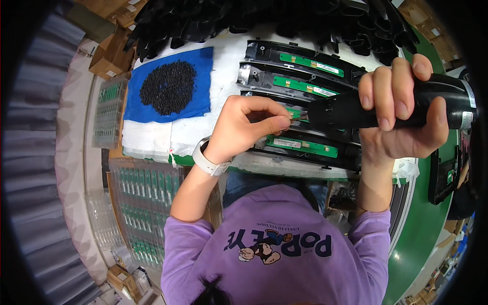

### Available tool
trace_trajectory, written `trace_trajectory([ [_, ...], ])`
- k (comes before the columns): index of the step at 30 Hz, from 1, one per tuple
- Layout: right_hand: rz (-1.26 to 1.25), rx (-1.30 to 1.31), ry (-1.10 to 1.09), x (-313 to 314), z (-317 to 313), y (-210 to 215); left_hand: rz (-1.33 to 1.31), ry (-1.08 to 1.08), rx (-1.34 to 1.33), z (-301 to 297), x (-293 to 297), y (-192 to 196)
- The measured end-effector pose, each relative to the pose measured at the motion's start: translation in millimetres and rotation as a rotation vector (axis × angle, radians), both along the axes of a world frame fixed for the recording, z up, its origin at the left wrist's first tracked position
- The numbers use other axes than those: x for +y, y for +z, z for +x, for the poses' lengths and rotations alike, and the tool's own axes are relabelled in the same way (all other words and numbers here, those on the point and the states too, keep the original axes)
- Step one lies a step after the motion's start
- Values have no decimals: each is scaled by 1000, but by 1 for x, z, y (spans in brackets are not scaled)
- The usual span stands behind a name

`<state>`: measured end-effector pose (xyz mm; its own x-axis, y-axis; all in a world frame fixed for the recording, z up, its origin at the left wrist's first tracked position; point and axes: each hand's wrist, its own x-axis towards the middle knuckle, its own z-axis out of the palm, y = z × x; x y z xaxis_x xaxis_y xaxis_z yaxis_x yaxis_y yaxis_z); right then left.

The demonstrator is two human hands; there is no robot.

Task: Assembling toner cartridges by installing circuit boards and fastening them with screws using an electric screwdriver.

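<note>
My right hand is wrapped round a black electric screwdriver, held level with its bit pointing left. At the bit's tip, my left hand has thumb and forefinger pinched together; what is between them is too small to make out. Beneath both hands lie several long black plastic housings, one behind another, each with a narrow green circuit board. The farthest circuit board and the nearest circuit board show plainly, while the screwdriver and my fingers partly cover the one between.
Left of the housings, a heap of tiny black pieces rests on a blue cloth. More black plastic parts pile along the far edge. Clear trays of green boards stand at the lower left. A green surface runs down the right.
</note>
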<state>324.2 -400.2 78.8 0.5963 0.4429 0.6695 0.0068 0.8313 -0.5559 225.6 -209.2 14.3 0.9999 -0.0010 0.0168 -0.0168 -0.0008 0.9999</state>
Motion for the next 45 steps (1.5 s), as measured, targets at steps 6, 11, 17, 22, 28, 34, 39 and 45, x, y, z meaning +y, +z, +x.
trace_trajectory([
  [6, 59, 22, 122, 4, 3, 2, -305, -174, 124, 0, 10, 2],
  [11, 93, 68, 101, 4, 2, 4, -427, -193, 124, -2, 12, -2],
  [17, 91, 32, 98, 2, 3, 5, -332, -155, 101, -2, 10, 0],
  [22, 47, 37, 50, 6, -1, 4, -206, -107, 50, -3, 6, -1],
  [28, 30, 84, 75, 8, 5, -1, -194, -107, 66, -4, 9, -2],
  [34, 69, 121, 88, 10, 7, -5, -331, -165, 115, -1, 11, -3],
  [39, 34, 120, 113, 12, 10, -5, -269, -36, 44, 4, 5, -5],
  [45, -338, -67, -171, 18, 17, -6, 206, 252, -139, 5, 6, -13],
])
